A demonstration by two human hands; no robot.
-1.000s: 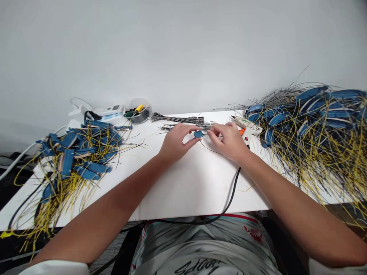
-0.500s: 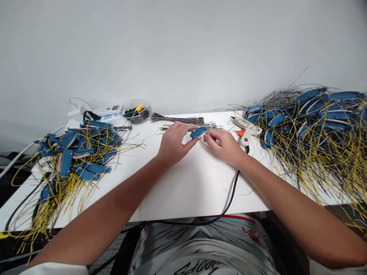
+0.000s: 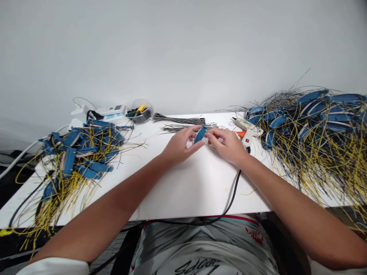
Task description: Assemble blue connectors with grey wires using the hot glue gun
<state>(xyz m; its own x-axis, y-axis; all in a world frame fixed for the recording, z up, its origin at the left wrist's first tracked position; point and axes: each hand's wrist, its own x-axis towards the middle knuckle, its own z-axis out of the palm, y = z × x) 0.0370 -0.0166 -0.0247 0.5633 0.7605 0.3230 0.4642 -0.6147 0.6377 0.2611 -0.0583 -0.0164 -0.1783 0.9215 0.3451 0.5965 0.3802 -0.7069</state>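
A small blue piece [image 3: 200, 135] is held over the white table between my two hands, tilted with its upper end to the right. My left hand [image 3: 183, 143] curls around its left side, thumb below and fingers above. The fingertips of my right hand [image 3: 225, 143] pinch its right edge, where a thin wire shows. Behind the hands lie bundles of dark wires [image 3: 179, 119]. Just right of my right hand rests a white glue gun [image 3: 249, 131] with an orange trigger.
Blue pieces with yellow and black wires are heaped at the left [image 3: 69, 160] and right [image 3: 329, 114]. A power strip [image 3: 111, 113] and a round container [image 3: 147, 112] stand at the back left. A black cable [image 3: 233, 191] crosses the table's front edge.
The blue piece has turned from nearly level to a steep slant. My left fingers have spread wider around it, and my right fingertips remain at its right edge.
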